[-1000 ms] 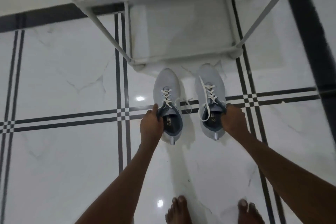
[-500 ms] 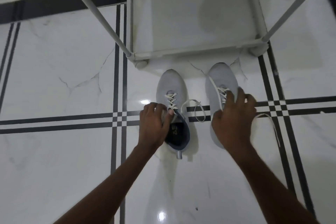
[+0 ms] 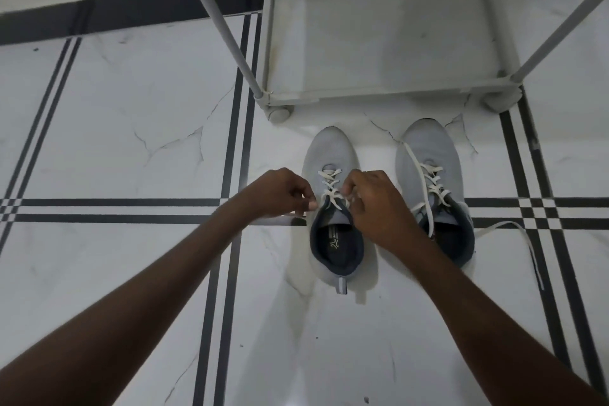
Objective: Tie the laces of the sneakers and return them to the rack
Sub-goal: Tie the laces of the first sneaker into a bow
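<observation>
Over the left grey knit sneaker point(image 3: 333, 155), left hand point(image 3: 275, 193) and right hand point(image 3: 377, 204) pinch its white laces point(image 3: 330, 183) with fingers closed, ends drawn outward across the shoe's long axis.

Two sneakers stand side by side on the floor point(image 3: 115, 109), the left sneaker point(image 3: 333, 155) and right sneaker point(image 3: 428, 148) just before the rack point(image 3: 379, 89).

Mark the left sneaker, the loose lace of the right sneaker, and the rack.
left sneaker point(image 3: 330, 150): head view, on its grey toe.
loose lace point(image 3: 527, 241): head view, where it trails over the floor.
rack point(image 3: 379, 94): head view, on the bottom shelf's front rail.
</observation>
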`<state>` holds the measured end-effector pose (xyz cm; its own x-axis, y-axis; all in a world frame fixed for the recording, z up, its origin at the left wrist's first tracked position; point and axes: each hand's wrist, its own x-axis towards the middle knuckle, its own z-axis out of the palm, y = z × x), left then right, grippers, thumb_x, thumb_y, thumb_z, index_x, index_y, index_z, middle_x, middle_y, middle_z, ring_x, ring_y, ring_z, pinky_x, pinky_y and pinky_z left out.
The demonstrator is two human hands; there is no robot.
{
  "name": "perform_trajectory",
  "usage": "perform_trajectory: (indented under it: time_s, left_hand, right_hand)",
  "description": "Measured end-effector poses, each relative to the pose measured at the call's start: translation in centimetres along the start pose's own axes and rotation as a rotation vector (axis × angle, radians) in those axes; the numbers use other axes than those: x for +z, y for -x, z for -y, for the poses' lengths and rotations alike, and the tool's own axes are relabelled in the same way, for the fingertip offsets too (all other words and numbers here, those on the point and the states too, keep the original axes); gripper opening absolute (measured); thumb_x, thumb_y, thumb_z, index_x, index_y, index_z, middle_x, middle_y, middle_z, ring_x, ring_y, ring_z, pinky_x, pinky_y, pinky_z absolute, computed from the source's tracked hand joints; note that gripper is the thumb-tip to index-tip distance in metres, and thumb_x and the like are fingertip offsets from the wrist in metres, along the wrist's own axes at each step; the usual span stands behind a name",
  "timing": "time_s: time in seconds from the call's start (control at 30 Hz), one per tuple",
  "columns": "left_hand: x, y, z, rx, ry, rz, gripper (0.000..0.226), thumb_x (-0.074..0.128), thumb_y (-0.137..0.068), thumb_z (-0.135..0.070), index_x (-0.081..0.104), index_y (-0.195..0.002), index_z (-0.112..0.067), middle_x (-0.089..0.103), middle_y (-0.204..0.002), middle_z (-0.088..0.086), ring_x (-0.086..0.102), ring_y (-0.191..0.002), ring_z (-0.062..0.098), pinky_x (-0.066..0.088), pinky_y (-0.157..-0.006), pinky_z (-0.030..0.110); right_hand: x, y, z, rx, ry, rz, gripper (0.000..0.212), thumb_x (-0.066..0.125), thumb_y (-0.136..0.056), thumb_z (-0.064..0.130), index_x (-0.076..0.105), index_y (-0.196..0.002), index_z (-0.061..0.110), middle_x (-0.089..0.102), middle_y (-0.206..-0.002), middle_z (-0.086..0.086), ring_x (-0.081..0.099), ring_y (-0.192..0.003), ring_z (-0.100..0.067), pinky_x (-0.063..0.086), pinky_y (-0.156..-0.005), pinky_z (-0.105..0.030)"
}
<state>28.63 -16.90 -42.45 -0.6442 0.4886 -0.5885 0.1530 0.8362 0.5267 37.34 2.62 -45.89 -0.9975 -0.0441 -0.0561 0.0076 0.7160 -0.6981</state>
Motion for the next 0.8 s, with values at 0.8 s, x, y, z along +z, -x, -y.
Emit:
perform_trajectory:
  time_s: [0.8]
  left_hand:
    - [-7.0,2.4,-6.1,-0.351,-0.139,0.295,0.014,0.061,-0.091,-0.005,0.074,-0.087,-0.001,0.065,-0.060,0.006,0.044,-0.044,0.011,0.038,-0.040,0.016]
  right_hand:
    - [-1.1,-1.1,0.1,0.229,0.086,0.096,0.032,0.060,-0.088,0.034,0.070,-0.069,0.011,0.072,-0.072,-0.002,0.065,-0.066,-0.021,0.057,-0.065,-0.038]
